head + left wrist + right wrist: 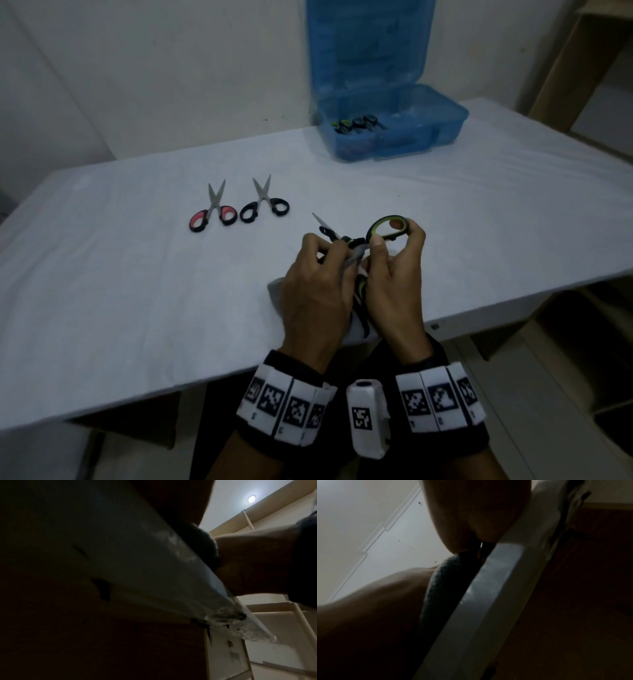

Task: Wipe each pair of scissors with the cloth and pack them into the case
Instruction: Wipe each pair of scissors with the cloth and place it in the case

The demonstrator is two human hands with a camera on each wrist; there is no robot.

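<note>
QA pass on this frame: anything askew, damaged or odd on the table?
Nothing stands out. Two scissors, red-handled and black-handled, lie flat and apart on the table. The blue case stands open with scissors inside. The right hand holds the green-handled scissors; the left hand holds the cloth on them.

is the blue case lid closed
No, the blue case stands with its lid raised upright against the wall, and scissor handles show inside the open bottom half.
</note>
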